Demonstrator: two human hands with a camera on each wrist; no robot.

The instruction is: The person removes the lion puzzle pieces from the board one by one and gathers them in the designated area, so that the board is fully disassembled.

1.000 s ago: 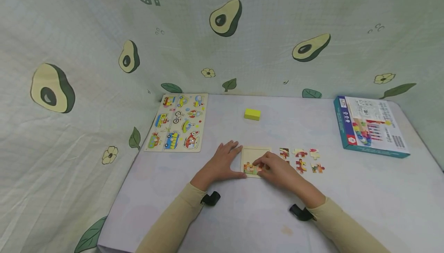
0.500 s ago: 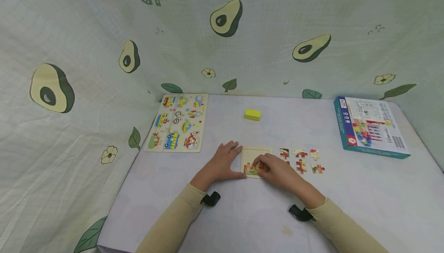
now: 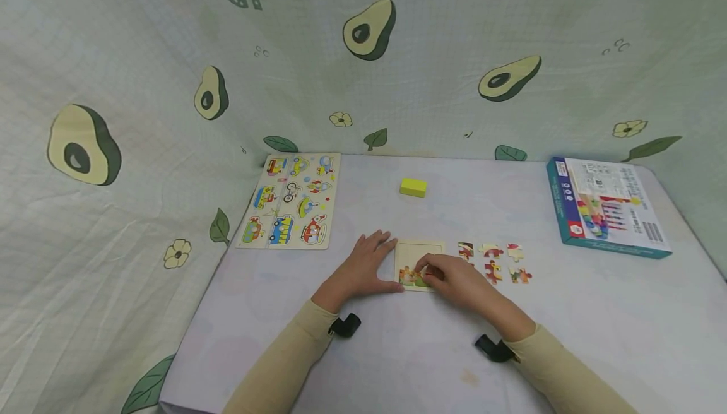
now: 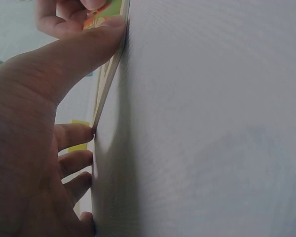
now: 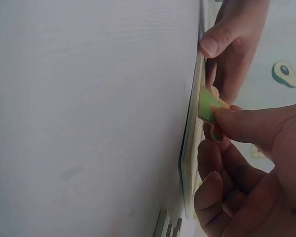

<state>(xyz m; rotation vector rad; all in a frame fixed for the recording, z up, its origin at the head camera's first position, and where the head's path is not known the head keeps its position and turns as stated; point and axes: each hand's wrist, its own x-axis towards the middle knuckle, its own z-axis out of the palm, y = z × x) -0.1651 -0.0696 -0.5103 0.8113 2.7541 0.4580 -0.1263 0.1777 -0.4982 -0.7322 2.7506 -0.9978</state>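
A small square wooden puzzle tray lies on the table, its lower left part filled with printed pieces. My left hand is spread along its left side; the thumb touches the near corner and the index fingertip meets the far one. Over the tray's lower right, my right hand pinches a green jigsaw piece between thumb and curled fingers, tilted at the tray's rim. Those fingers partly cover the piece in the head view. Several loose jigsaw pieces lie right of the tray, one partly behind the right hand.
A yellow block sits behind the tray. At the back left lies a vehicle picture board; a blue-edged box lies at the right. A cloth with avocado prints hangs behind the table.
The right hand's thumb has shifted slightly up and to the right over the tray, uncovering more of the green at its lower edge. The left hand stays put.
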